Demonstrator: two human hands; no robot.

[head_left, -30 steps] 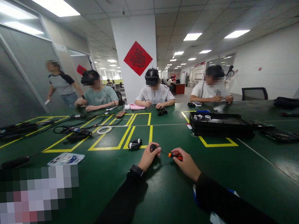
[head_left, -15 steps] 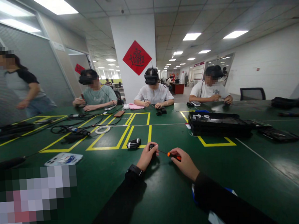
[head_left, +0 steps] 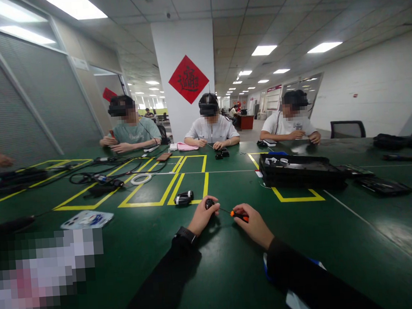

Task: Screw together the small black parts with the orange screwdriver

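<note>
Near the middle of the green table (head_left: 221,276), my left hand (head_left: 202,217) is closed around a small black part (head_left: 209,203); its exact kind is hidden by the fingers. My right hand (head_left: 253,224) grips a screwdriver (head_left: 240,215) with an orange and black handle. Its thin shaft points left, and its tip reaches the part in my left hand. Just beyond my left hand, a pair of black cylindrical pieces with white bands (head_left: 184,198) lies on the table.
A black open case (head_left: 302,171) stands at the right, with dark flat parts (head_left: 384,185) beside it. Cables (head_left: 102,180), a white ring (head_left: 141,179) and a phone (head_left: 87,220) lie at the left. Yellow tape (head_left: 153,204) marks the table. Several people (head_left: 211,128) sit across.
The person walking at the far left has moved mostly out of view, leaving an arm visible. My hands have barely moved; the screwdriver still meets the black part.
</note>
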